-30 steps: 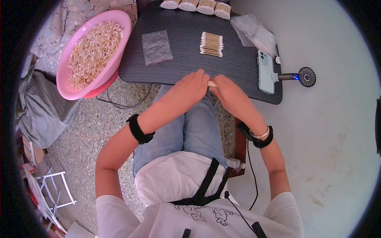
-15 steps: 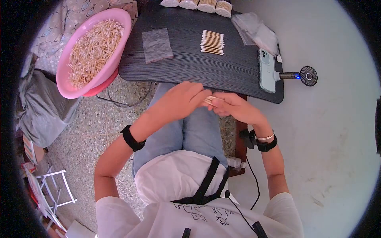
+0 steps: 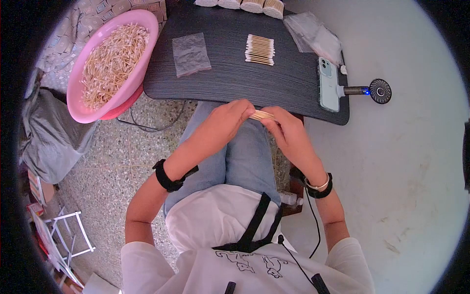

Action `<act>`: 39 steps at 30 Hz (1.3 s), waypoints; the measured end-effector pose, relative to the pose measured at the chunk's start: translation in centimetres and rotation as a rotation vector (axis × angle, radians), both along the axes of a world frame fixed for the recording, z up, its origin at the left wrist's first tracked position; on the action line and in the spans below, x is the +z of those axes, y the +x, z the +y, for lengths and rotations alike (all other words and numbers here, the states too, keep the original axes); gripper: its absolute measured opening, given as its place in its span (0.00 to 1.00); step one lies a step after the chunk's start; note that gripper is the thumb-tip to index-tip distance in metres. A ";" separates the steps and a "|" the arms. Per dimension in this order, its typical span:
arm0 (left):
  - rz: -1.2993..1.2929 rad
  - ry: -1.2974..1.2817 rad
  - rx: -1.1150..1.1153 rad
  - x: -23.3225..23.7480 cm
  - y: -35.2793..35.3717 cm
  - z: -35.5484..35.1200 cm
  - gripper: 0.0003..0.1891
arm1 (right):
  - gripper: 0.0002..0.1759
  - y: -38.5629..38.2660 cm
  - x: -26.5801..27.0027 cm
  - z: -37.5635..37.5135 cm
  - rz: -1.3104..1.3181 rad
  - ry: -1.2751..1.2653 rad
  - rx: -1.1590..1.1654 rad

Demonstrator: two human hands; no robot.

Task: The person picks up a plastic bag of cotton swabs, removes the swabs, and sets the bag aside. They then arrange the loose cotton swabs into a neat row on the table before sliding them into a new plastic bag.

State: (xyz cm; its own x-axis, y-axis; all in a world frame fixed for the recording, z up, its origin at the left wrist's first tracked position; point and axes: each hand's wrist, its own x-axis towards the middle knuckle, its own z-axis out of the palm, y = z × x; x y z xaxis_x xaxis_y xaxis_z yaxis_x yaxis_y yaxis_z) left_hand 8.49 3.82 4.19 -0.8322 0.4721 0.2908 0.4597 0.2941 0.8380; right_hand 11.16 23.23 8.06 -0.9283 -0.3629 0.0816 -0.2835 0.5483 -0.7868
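Between my two hands, over my lap at the table's front edge, is a small bundle of cotton swabs (image 3: 262, 115). My left hand (image 3: 233, 117) is closed on the bundle's left end, and my right hand (image 3: 289, 128) grips the right end with thumb and fingers. The cotton tips are hidden by my fingers; only the wooden sticks show. Beyond my hands, a neat row of cotton swabs (image 3: 260, 49) lies on the black table (image 3: 225, 81). Left of that row is a flat clear plastic bag (image 3: 191, 55).
A pink basin (image 3: 75, 98) heaped with loose cotton swabs (image 3: 115, 63) stands left of the table. Several packed swab bundles (image 3: 252, 6) line the back edge. At the right are more plastic bags (image 3: 313, 36), a phone (image 3: 328, 88) and a small fan (image 3: 380, 91).
My right hand has turned, its wrist shifting inward, and more of the swab sticks now show between my hands. The bundle has risen slightly. The things on the table are the same.
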 end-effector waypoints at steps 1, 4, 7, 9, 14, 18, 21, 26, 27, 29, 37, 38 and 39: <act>-0.026 0.007 -0.021 0.1 -0.1 -0.1 0.11 | 0.12 0.1 -0.3 -0.1 0.040 0.047 -0.007; -0.083 0.012 -0.054 0.2 -0.1 -0.3 0.12 | 0.12 0.5 -0.8 -0.7 0.092 0.160 -0.039; -0.074 -0.027 -0.010 0.0 0.1 0.1 0.13 | 0.12 0.8 -1.0 -1.0 0.097 0.179 -0.051; -0.030 -0.074 0.060 -0.4 0.6 0.5 0.13 | 0.12 0.9 -1.2 -1.1 0.049 0.113 -0.064; -0.009 -0.045 0.114 0.0 1.0 0.6 0.13 | 0.14 1.3 -0.5 -1.3 -0.163 -0.123 -0.100; -0.113 -0.027 0.093 0.0 1.2 1.2 0.15 | 0.17 0.3 -2.6 -1.0 -0.051 -0.511 -0.137; -0.044 0.084 0.112 -0.5 1.4 2.3 0.16 | 0.20 0.2 -2.5 -2.0 -0.123 -0.733 -0.180; -0.061 0.133 0.137 -0.8 1.6 3.2 0.16 | 0.20 -0.1 -2.5 -2.2 -0.057 -0.652 -0.198; -0.037 0.165 0.149 -1.0 1.6 3.4 0.15 | 0.19 -0.1 -2.4 -2.2 -0.033 -0.592 -0.201; -0.057 0.129 0.140 -0.9 1.6 3.2 0.15 | 0.17 0.0 -2.3 -2.0 0.014 -0.471 -0.207; -0.091 0.073 0.089 -0.8 1.0 1.6 0.15 | 0.14 1.6 -1.6 -1.1 0.155 0.141 -0.101; -0.108 0.055 0.077 -0.8 1.0 1.4 0.15 | 0.14 1.9 -1.4 -1.1 0.137 0.200 -0.103; -0.125 0.036 0.065 -0.9 1.0 1.3 0.15 | 0.14 2.0 -1.7 -1.1 0.145 0.224 -0.109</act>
